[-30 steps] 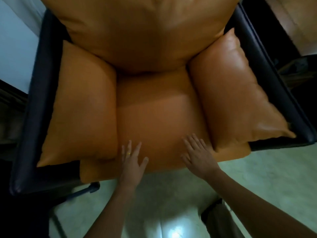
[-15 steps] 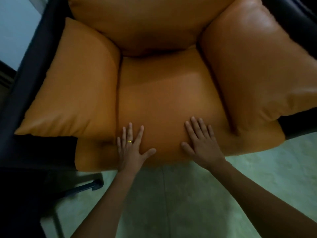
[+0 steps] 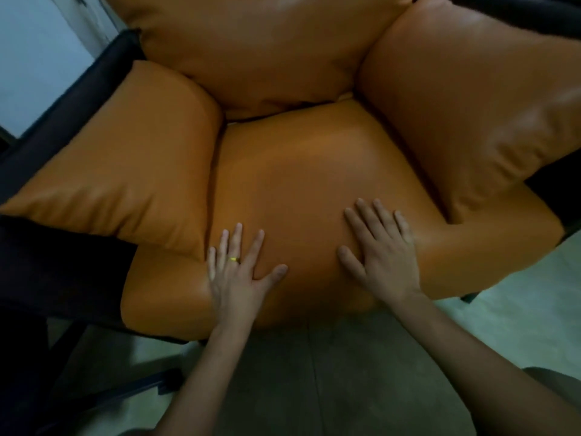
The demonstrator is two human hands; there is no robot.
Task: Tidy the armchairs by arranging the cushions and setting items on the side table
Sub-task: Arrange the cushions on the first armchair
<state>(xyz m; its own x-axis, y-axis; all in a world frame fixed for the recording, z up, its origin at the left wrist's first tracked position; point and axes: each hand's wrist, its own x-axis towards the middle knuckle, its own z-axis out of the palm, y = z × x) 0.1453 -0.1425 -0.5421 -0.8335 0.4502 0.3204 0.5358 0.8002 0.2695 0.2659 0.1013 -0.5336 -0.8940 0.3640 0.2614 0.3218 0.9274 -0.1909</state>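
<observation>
An armchair with a dark frame [image 3: 63,127] and orange leather cushions fills the view. My left hand [image 3: 239,272], wearing a gold ring, lies flat with spread fingers on the front of the seat cushion [image 3: 301,184]. My right hand [image 3: 383,253] presses flat on the same cushion a little further right. A left side cushion [image 3: 132,165] and a right side cushion [image 3: 471,114] lean against the arms. The back cushion [image 3: 257,48] stands behind the seat.
Pale tiled floor [image 3: 471,335] runs under and in front of the chair. A dark chair leg [image 3: 125,388] crosses the floor at the lower left. A light wall [image 3: 34,58] shows at the upper left.
The view has closed in on the chair. Both hands have slid further onto the seat cushion and stay flat on it.
</observation>
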